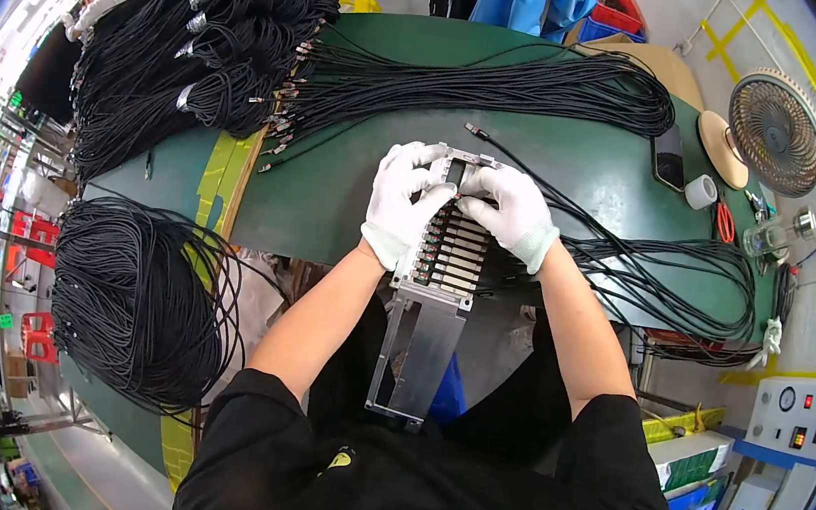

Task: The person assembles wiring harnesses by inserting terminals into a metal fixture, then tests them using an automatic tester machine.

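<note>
In front of me is a long metal fixture (428, 348), its near end a bare plate reaching over my lap. A row of narrow slots (453, 253) crosses its upper half, with several small cable connectors lying side by side in them. My left hand (398, 199), in a white glove, is closed around the fixture's upper left side, thumb over the slots. From the right, my right hand (514, 210), also gloved, pinches at the upper slots; its fingertips hide what they hold. A loose connector end (477, 132) of a black cable lies just beyond the hands.
Long black cables (508, 87) stretch across the green table (334, 201). More bundles (228, 23) and a big coil (137, 295) are on the left. At right are a fan (774, 131), a phone (668, 159), a white roll (700, 192) and another cable loop (697, 278).
</note>
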`<state>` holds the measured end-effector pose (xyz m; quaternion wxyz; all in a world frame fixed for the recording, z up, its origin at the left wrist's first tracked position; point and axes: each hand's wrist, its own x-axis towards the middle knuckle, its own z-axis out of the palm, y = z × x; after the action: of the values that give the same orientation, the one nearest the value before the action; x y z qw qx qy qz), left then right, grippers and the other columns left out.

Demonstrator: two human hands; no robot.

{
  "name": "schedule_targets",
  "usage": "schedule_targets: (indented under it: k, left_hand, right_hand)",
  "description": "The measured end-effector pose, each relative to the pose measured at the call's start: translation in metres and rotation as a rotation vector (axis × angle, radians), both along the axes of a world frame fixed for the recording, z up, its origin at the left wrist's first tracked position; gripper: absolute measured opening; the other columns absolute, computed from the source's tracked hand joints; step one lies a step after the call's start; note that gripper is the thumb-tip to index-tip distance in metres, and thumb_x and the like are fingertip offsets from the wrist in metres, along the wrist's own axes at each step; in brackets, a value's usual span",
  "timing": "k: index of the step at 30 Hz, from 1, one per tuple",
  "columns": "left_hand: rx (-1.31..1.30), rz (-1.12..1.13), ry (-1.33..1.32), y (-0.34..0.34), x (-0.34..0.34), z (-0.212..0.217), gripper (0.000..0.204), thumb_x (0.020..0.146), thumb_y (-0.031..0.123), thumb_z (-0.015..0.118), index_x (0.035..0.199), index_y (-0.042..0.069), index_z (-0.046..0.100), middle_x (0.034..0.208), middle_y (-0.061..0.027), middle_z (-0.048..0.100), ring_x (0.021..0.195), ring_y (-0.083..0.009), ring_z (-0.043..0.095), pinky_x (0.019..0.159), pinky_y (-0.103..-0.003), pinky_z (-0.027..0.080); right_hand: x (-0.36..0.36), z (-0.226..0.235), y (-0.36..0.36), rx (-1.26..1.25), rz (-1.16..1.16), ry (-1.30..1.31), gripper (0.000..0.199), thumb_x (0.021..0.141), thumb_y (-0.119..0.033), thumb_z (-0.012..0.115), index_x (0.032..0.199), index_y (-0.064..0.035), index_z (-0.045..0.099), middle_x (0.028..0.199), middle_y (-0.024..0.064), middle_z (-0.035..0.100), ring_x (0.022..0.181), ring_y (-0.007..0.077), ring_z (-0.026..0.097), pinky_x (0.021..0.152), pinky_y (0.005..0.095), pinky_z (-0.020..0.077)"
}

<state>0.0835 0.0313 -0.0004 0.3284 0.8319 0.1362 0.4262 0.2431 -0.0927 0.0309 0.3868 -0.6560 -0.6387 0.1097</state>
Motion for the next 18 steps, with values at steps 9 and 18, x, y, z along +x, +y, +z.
schedule_targets:
  k: [9, 18]
  left_hand:
    - [-0.3, 0.016, 0.009, 0.003, 0.0, -0.01, 0.01, 0.084, 0.008, 0.071, 0.081, -0.001, 0.07, 0.125, -0.0168, 0.064, 0.118, -0.0286, 0.058, 0.1, -0.038, 0.044]
    - [-0.043, 0.304, 0.147, 0.003, -0.002, -0.007, 0.022, 0.085, 0.016, 0.072, 0.072, 0.001, 0.062, 0.119, -0.0146, 0.068, 0.112, -0.0299, 0.061, 0.098, -0.037, 0.045]
  right_hand:
    - [-0.007, -0.004, 0.003, 0.194, -0.135, -0.407, 0.012, 0.081, -0.023, 0.072, 0.083, -0.0144, 0.065, 0.073, 0.0051, 0.066, 0.075, 0.0278, 0.063, 0.071, 0.0402, 0.0464]
    - [0.031, -0.003, -0.015, 0.025, -0.104, -0.253, 0.011, 0.078, -0.02, 0.073, 0.086, -0.015, 0.068, 0.078, 0.0037, 0.07, 0.078, 0.0274, 0.065, 0.075, 0.039, 0.0507]
